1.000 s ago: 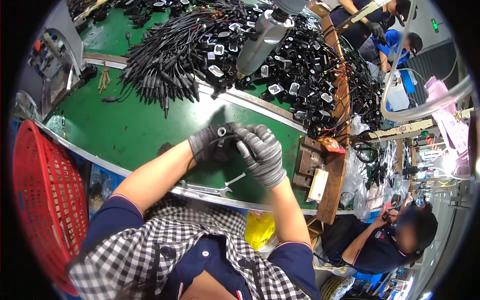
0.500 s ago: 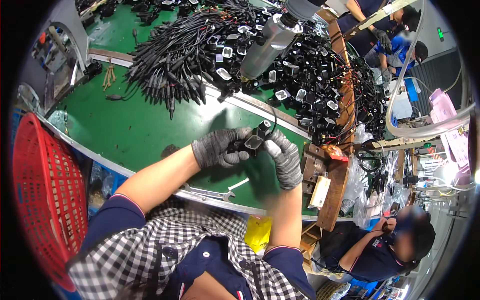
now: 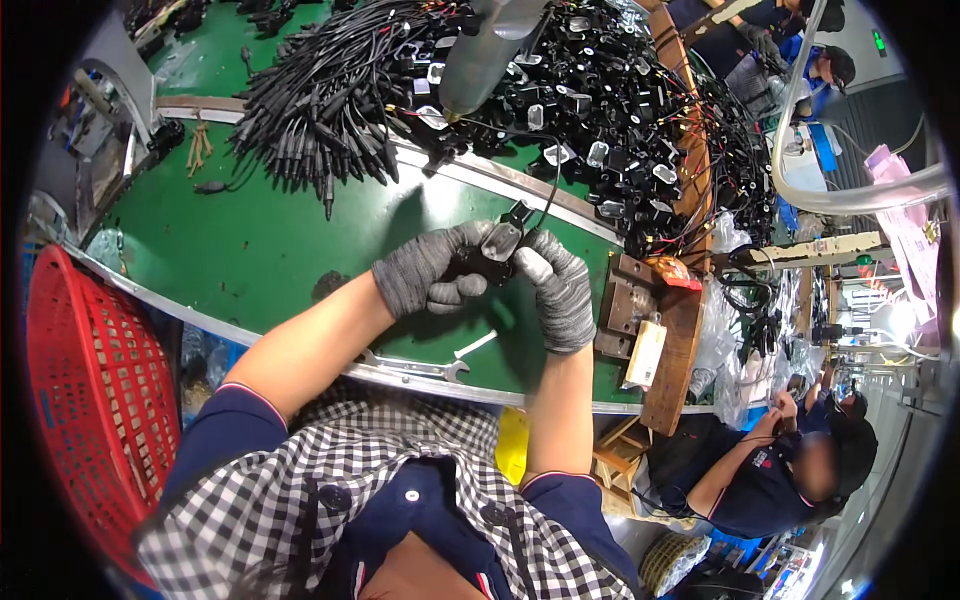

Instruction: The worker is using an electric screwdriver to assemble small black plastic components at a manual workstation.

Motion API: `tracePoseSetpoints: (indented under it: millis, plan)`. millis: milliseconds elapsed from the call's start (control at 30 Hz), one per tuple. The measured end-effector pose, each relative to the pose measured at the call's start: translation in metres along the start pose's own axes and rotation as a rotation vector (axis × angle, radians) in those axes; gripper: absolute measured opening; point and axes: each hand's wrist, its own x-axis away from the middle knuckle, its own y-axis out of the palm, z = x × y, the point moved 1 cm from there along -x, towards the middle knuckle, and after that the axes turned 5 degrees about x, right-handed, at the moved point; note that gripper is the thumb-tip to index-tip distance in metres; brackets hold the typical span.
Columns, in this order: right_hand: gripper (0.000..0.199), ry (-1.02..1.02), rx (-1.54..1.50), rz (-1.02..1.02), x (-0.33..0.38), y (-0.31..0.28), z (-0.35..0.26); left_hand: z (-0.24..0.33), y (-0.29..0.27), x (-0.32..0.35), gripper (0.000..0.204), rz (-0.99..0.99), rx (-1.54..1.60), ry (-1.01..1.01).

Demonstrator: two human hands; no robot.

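Note:
Both my hands wear grey knit gloves and meet over the green table (image 3: 260, 240). A small black housing with a clear, window-like face (image 3: 501, 240) sits between them. My left hand (image 3: 430, 270) is closed on its left side, fingers curled. The thumb and fingers of my right hand (image 3: 556, 292) pinch it from the right. A thin black cable (image 3: 556, 180) rises from the housing toward the pile beyond. Some of the housing is hidden behind the gloves. Above hangs a grey cylindrical tool (image 3: 483, 60), its tip pointing down, apart from my hands.
Beyond a metal rail lie bundled black cables (image 3: 310, 110) and heaped black housings (image 3: 600, 120). Metal blocks (image 3: 628, 305) stand right, beside a wooden board (image 3: 672, 375). A wrench (image 3: 425, 368) lies at the near edge. A red basket (image 3: 110, 370) stands left; a co-worker (image 3: 765, 470) sits right.
The housing has been turned, so its clear face shows more fully. Both hands and the housing sit slightly higher and further left in the picture; the whole view has shifted too.

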Motion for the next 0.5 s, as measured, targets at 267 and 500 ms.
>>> tracePoseSetpoints:
  millis: [267,500]
  plan:
    - [0.015,-0.116,0.018,0.313,0.01,0.028,0.021,-0.002,0.003,0.001,0.033,0.244,-0.313,0.191]
    - [0.016,-0.115,0.22,0.213,0.011,0.016,0.019,-0.006,-0.001,-0.001,0.026,0.073,0.031,-0.06]
